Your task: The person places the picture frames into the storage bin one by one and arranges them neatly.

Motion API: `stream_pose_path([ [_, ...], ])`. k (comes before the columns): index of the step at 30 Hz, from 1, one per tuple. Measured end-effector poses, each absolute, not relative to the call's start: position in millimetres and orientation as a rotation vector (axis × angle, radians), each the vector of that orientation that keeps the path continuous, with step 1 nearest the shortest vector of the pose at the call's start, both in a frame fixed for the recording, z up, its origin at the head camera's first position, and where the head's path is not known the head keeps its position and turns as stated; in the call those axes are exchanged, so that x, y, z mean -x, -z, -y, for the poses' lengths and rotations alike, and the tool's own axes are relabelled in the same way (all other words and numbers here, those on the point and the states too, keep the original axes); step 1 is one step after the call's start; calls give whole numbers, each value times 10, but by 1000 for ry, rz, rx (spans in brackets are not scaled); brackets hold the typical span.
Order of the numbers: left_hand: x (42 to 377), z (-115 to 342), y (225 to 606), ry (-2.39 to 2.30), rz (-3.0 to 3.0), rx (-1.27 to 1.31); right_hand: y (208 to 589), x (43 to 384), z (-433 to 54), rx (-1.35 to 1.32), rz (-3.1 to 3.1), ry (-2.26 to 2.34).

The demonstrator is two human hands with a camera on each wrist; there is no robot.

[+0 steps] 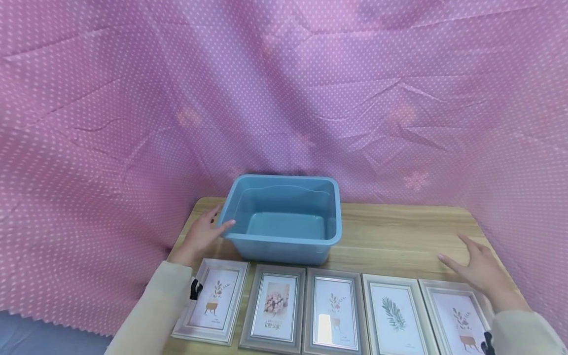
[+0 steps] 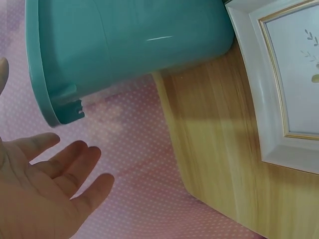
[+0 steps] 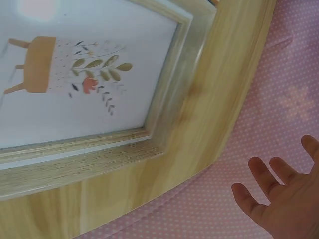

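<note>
A blue plastic tub (image 1: 277,251) with nothing in it stands at the back of the wooden table. My left hand (image 1: 202,233) is at the tub's left rim, thumb overlapping the rim in the head view; in the left wrist view its spread fingers (image 2: 82,162) are beside the tub wall (image 2: 134,40), apart from it. Over the table's right side my right hand (image 1: 481,271) is spread and holds nothing. Just below it lies the rightmost picture frame (image 1: 459,315), showing a plant in an orange-brown pot; that frame (image 3: 159,134) fills much of the right wrist view.
Several picture frames lie in a row along the near side: a left one (image 1: 213,301), a "free style" flower one (image 1: 275,308), a middle one (image 1: 335,310) and a green leaf one (image 1: 396,315). Pink dotted cloth (image 1: 284,98) hangs behind and around the table (image 1: 399,229).
</note>
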State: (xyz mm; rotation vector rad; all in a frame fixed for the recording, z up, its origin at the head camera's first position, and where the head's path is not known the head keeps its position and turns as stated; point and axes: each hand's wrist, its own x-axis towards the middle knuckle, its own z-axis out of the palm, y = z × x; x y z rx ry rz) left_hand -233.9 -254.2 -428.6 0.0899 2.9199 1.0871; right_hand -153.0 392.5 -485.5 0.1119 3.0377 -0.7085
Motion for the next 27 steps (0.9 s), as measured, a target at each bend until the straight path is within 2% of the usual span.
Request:
stream_pose_path([
  [11,2376,2643,4338,-1284,-2858,2,5028,1421,-4194,-136,-2974,705],
  [27,2360,2776,4384,-1679,-2561,-37,5150,1281,-4428,-128,-2781,872],
])
